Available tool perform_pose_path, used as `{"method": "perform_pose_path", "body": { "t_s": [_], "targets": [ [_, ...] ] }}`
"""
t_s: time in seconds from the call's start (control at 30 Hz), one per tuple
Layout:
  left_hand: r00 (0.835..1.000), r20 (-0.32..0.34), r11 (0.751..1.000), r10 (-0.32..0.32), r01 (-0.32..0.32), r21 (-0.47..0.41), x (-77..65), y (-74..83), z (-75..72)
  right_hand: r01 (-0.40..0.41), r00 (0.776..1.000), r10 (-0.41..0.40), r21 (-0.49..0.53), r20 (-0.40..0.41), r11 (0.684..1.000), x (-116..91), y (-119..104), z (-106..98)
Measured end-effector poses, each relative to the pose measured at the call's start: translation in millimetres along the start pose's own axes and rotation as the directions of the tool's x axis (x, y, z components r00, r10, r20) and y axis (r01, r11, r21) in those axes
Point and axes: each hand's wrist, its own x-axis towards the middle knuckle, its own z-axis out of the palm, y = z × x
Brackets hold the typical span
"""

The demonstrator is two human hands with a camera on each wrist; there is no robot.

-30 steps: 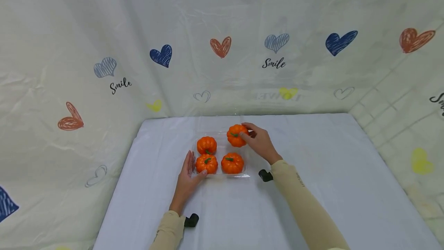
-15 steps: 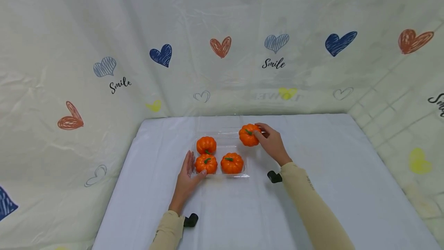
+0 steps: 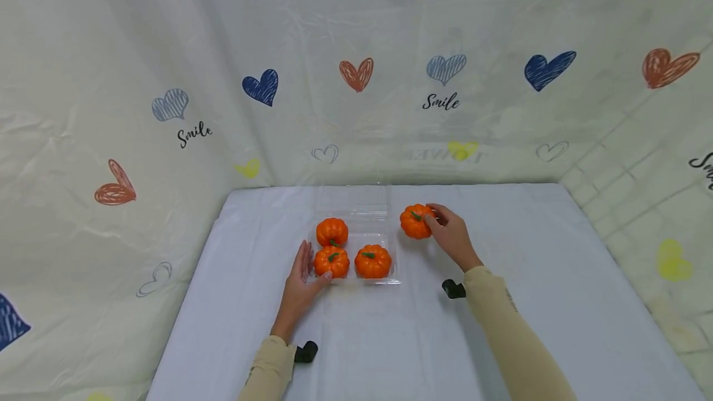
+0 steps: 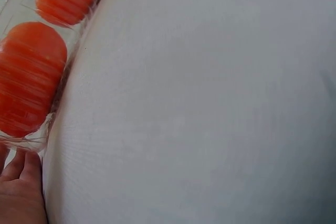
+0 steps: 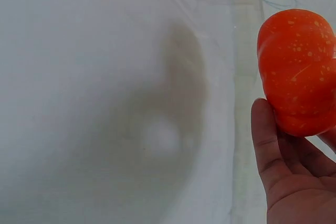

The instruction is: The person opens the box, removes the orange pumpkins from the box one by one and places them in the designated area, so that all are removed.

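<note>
Currently, the pumpkin (image 3: 415,228) hangs over the tabletop (image 3: 356,351), just right of the tray (image 3: 379,236), its stem (image 3: 416,215) facing up; nearly round from above, its long axis is hard to tell. The right hand (image 3: 453,240) pinches it between thumb and fingers, parted by its width. The left hand (image 3: 301,296) lays fairly straight fingers against the tray's left wall, thumb spread toward the near edge, beside three other pumpkins (image 3: 373,264).

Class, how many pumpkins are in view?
4: in the box, back-left pumpkin, front-left pumpkin and front-right pumpkin; the held pumpkin in the right hand. None seems hidden.
</note>
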Motion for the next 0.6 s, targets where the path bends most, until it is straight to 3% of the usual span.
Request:
{"method": "perform_pose_path", "body": {
  "t_s": [0.4,0.6],
  "targets": [
    [1.0,-0.001,1.0,-0.002,0.002,-0.003,-0.4,1.5,-0.6,-0.089,0.995,0.09,-0.025,0.038,0.996,-3,23,7],
    [1.0,-0.004,1.0,-0.002,0.002,-0.018,0.9,-2.0,0.0,-0.078,0.996,0.08,-0.043,0.042,0.996,-1,29,11]
  ]
}}
